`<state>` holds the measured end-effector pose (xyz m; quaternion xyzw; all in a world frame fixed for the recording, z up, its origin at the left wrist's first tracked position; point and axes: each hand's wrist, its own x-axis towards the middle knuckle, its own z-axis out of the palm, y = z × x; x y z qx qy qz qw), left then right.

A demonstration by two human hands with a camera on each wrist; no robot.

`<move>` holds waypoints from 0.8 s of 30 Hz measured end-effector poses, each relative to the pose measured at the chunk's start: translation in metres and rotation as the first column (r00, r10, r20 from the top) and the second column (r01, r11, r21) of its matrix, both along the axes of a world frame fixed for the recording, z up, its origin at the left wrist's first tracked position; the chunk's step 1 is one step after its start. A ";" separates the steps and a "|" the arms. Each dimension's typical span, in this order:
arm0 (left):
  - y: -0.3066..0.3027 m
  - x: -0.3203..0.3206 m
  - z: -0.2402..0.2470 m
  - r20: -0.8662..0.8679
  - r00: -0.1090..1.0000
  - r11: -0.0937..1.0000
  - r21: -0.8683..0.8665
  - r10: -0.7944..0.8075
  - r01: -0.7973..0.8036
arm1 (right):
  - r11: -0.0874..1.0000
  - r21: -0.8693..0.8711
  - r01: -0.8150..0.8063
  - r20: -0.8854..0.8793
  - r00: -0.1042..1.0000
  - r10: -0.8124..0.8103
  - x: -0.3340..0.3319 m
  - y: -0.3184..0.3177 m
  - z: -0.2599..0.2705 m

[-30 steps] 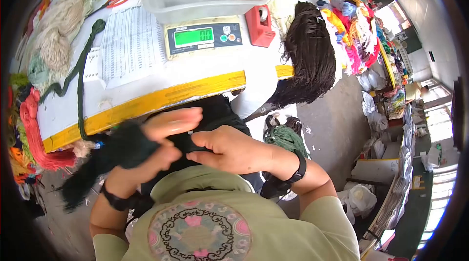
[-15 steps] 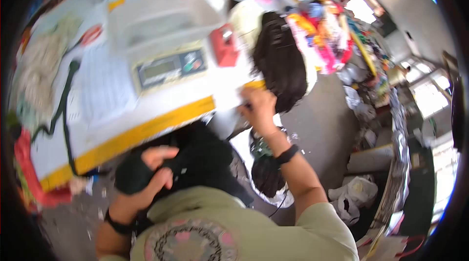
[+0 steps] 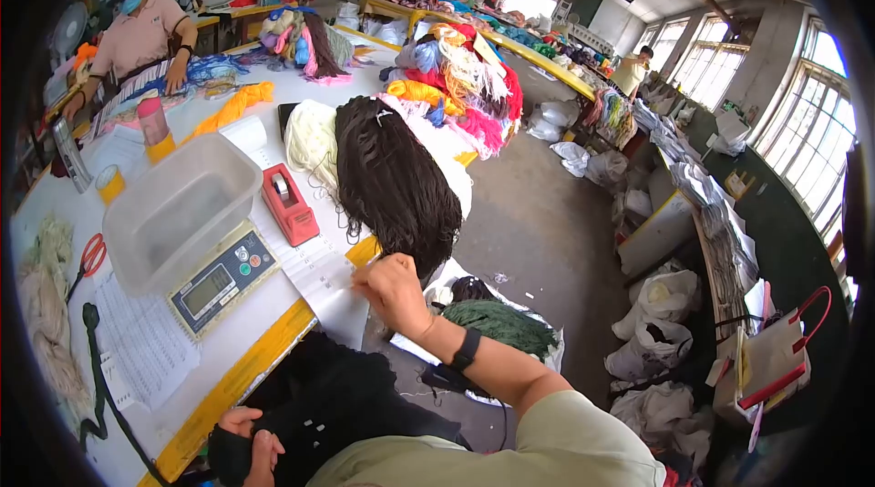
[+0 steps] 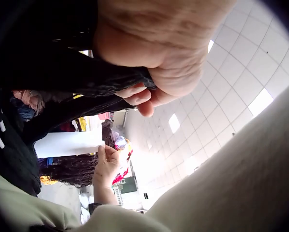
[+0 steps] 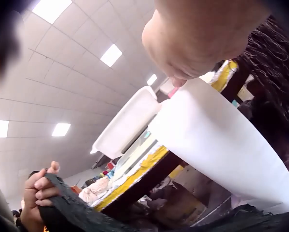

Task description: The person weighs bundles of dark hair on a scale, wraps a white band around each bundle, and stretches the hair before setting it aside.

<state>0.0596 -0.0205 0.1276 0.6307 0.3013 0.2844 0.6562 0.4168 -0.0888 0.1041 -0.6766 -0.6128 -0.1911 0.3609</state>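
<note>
Between thumb and fingers, the right hand (image 3: 394, 292) (image 4: 106, 169) (image 5: 197, 41) pinches the edge of a long white paper strip (image 3: 321, 279) (image 4: 69, 144) (image 5: 217, 140) that hangs over the table's front edge. Low in the head view, the left hand (image 3: 251, 444) (image 4: 156, 53) (image 5: 37, 199) has its fingers curled round a dark green, nearly black yarn bundle (image 3: 228, 458) (image 5: 74, 208) near the lap. Just beyond the right hand, a dark brown yarn hank (image 3: 392, 179) lies over the table corner. A red tape dispenser (image 3: 290, 209) stands on the strip's left side.
A clear plastic tray (image 3: 173, 223) rests by a digital scale (image 3: 223, 277). Red-handled scissors (image 3: 93, 255) and a printed sheet (image 3: 150, 337) lie left. Green yarn (image 3: 501, 328) is below the table's right end; a person (image 3: 141, 31) works across the table.
The head view has turned to the right and up. The right hand left the dark yarn, moved to the table edge and now pinches the paper. The left hand still grips the yarn.
</note>
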 end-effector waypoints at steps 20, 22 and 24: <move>-0.002 -0.009 0.022 -0.132 0.990 0.851 0.525 0.048 0.029 | 0.352 -0.236 -0.906 -0.894 0.344 0.286 -0.163 0.033 0.065; -0.001 -0.003 0.015 -0.022 0.990 0.696 0.713 0.139 -0.082 | 0.418 -0.186 -0.889 -0.895 0.329 0.302 -0.165 0.030 0.060; 0.004 -0.004 0.008 -0.058 0.987 0.652 0.757 0.152 -0.055 | 0.463 -0.258 -0.848 -0.841 0.433 0.324 -0.164 0.030 0.064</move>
